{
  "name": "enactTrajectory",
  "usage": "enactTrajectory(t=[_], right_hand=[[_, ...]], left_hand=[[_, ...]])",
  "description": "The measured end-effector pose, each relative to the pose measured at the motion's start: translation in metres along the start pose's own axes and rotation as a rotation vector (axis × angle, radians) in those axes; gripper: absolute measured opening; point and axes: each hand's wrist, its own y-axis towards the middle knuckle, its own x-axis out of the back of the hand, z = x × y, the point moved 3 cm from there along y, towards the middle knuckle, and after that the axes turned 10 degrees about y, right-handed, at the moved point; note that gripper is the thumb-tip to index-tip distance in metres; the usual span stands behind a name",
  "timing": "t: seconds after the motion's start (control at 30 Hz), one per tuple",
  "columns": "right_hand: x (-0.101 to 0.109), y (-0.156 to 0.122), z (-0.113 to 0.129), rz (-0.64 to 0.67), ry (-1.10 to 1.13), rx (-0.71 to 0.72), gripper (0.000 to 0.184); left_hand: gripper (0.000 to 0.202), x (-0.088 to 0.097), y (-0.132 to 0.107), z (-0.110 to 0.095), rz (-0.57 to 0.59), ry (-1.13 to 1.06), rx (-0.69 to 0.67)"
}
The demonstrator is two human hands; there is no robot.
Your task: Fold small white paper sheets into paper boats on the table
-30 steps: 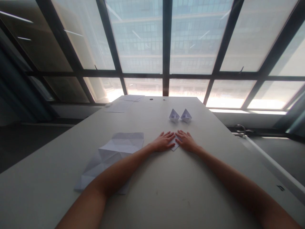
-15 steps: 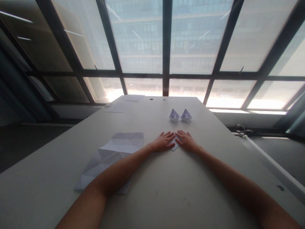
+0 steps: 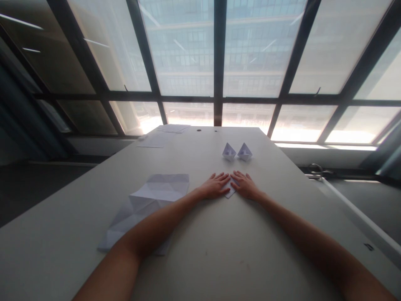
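A small folded piece of white paper (image 3: 230, 194) lies flat on the table, its pointed lower corner showing between my hands. My left hand (image 3: 215, 186) rests on its left side, palm down with the fingers stretched out. From the other side my right hand (image 3: 244, 185) lies flat on it too, fingers spread. Most of the folded paper is covered by the two hands. Just beyond them stand two folded paper boats, a left one (image 3: 229, 153) and a right one (image 3: 244, 153).
Creased, unfolded paper (image 3: 159, 186) lies to the left, partly under my left forearm. Flat white sheets (image 3: 153, 140) lie at the white table's (image 3: 200, 259) far left corner. A wall of windows (image 3: 184, 54) rises behind. Scissors-like metal handles (image 3: 315, 169) show past the right edge.
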Motion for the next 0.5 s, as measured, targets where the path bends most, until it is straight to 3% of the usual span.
enactTrajectory(t=[0.5], right_hand=[[0.0009, -0.0008, 0.0016, 0.008, -0.005, -0.006, 0.056]], left_hand=[[0.07, -0.0005, -0.0003, 0.0002, -0.006, -0.006, 0.001]])
